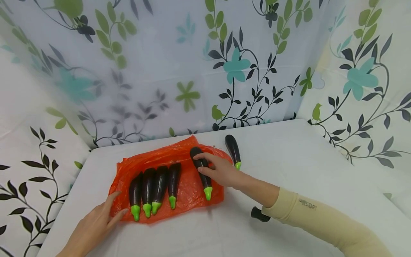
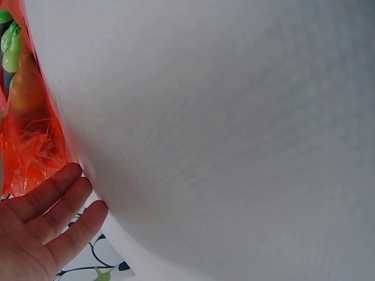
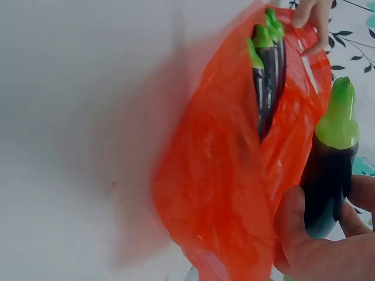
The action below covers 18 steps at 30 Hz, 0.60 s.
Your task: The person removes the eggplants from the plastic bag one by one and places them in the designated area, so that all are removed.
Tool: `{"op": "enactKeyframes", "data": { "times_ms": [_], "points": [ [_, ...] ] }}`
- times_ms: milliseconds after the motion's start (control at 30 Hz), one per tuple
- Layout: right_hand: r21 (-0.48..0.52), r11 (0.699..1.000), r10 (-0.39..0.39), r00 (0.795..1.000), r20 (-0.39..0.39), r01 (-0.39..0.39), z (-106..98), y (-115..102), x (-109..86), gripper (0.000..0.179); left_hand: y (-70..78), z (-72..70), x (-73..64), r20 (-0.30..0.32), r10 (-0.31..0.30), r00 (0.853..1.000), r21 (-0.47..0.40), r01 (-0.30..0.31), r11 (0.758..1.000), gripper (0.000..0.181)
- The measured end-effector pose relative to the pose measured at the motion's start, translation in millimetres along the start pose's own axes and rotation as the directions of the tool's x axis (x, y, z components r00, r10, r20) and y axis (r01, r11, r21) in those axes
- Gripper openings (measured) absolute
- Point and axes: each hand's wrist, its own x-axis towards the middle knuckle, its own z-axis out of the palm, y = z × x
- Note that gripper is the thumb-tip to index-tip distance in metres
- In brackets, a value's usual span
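Note:
My right hand [image 1: 221,169] grips a dark purple eggplant [image 1: 206,181] with a bright green stem end, thumb on one side and fingers on the other. It is over the right part of a red plastic bag [image 1: 196,201], and in the right wrist view the eggplant [image 3: 331,170] has its green end pointing up. Several more eggplants [image 1: 148,189] lie side by side on the bag, green ends toward me. My left hand [image 1: 93,225] rests at the bag's left edge with fingers spread; the left wrist view shows three extended fingers [image 2: 64,205] beside the red plastic.
Another eggplant [image 1: 232,148] lies on the white table [image 1: 282,150] just past the bag's right edge. Near my right sleeve [image 1: 318,217] is a short black object [image 1: 259,214], partly hidden by the forearm. A leaf-patterned curtain [image 1: 154,71] hangs behind the table.

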Motion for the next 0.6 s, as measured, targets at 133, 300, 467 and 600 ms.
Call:
{"op": "enactKeyframes", "data": {
  "times_ms": [133,300,467,600],
  "points": [
    [0.018,1.0,-0.006,0.999,-0.048,0.006,-12,-5,-4.0,0.041,0.0,0.1,0.1,0.0,-0.002,1.0,0.003,0.002,1.0,0.086],
    [0.042,0.999,0.011,0.995,-0.096,-0.007,-27,-5,-4.8,0.042,0.0,-0.6,-0.1,0.009,-0.007,1.0,0.002,0.007,1.0,0.086],
    [0.116,0.993,0.023,0.987,-0.156,-0.005,-40,1,-0.7,0.038,0.6,-1.4,0.4,0.01,-0.004,1.0,-0.001,0.004,1.0,0.087],
    [0.106,0.994,0.033,0.98,-0.196,-0.012,-48,6,3.4,0.036,0.9,-1.7,0.2,0.012,-0.006,1.0,0.001,0.006,1.0,0.088]
  ]
}}
